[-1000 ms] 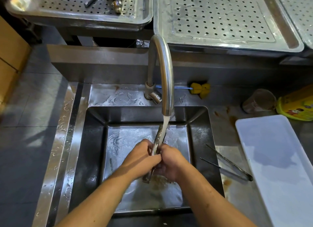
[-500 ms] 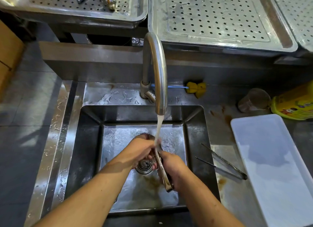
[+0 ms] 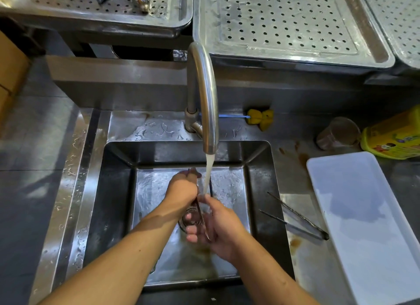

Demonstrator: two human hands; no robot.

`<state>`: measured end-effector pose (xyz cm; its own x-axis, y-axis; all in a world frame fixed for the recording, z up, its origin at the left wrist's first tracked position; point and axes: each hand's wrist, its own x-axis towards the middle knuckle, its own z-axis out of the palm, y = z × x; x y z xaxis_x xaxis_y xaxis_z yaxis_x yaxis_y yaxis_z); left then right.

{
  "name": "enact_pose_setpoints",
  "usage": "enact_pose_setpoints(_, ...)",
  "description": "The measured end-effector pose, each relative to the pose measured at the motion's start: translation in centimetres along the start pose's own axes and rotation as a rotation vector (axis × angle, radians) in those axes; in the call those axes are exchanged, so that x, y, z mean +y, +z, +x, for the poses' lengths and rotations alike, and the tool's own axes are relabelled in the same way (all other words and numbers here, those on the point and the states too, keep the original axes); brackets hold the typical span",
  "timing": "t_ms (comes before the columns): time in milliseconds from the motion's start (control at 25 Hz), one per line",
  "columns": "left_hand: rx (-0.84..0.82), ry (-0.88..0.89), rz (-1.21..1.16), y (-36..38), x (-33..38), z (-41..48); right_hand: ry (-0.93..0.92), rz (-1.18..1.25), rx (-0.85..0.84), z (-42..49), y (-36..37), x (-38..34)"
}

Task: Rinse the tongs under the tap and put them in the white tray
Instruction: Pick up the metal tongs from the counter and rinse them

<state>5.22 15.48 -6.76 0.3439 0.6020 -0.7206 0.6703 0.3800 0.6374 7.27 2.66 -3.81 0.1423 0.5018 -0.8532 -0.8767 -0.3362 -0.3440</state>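
Observation:
Over the steel sink (image 3: pixel 118 191), both my hands hold a pair of metal tongs (image 3: pixel 201 216) under the running tap (image 3: pixel 205 95). My left hand (image 3: pixel 183 190) grips the tongs' far part, its fingers curled round them. My right hand (image 3: pixel 218 227) holds the near end, with the fingers wrapped under it. Water falls on the tongs between the two hands. Much of the tongs is hidden by my hands. A second pair of tongs (image 3: pixel 295 216) lies on the counter right of the sink. The white tray (image 3: pixel 368 225) sits to the right, with nothing in it.
A yellow brush (image 3: pixel 260 118) lies behind the sink. A cup (image 3: pixel 337 133) on its side and a yellow container (image 3: pixel 393 138) are at the back right. Perforated steel trays (image 3: pixel 284 22) stand on the raised shelf behind. Brown stains mark the counter.
The tongs have been turned and shifted under the stream. My left hand has moved farther up the tongs, and my right hand has slid to their near end.

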Motion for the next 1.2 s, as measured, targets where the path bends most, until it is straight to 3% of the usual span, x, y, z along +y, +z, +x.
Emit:
enact_pose_setpoints(80,-0.013,0.001,0.064,0.1,0.3,0.3,-0.017,-0.102,0.022,-0.3,-0.1,0.2)
enact_pose_setpoints(240,-0.366,0.105,0.326,-0.9,-0.7,-0.8,-0.116,-0.342,0.258,-0.2,-0.7,-1.0)
enact_pose_setpoints(440,-0.155,-0.064,0.270,-0.5,-0.4,0.4,-0.132,-0.441,0.280,-1.4,-0.6,-0.1)
enact_pose_setpoints(480,-0.175,-0.046,0.290,-0.4,-0.6,0.3,-0.141,-0.425,0.291,-1.5,-0.6,0.0)
enact_pose_setpoints(600,-0.434,0.080,0.351,-0.6,-1.4,-1.0,-0.133,-0.324,0.327,-1.2,-0.9,-0.6)
enact_pose_setpoints(680,-0.449,0.023,0.318,-0.6,-1.5,-1.1,-0.105,-0.308,0.325,-1.2,-0.9,-1.0)
enact_pose_setpoints(840,-0.193,-0.108,0.234,0.0,-1.2,0.4,-0.082,-0.406,0.293,-1.2,-0.3,-0.4)
enact_pose_setpoints(960,-0.344,-0.027,0.227,-0.4,-2.3,-0.2,-0.100,-0.374,0.267,-0.4,-0.5,-0.5)
enact_pose_setpoints(1080,-0.439,-0.175,-0.248,-0.6,-3.1,-0.6,-0.104,-0.328,0.236,0.5,-0.7,-1.4)
enact_pose_setpoints(1200,-0.458,-0.156,-0.286,-0.8,-2.9,-0.5,-0.136,-0.469,0.227,0.6,-0.7,-1.5)
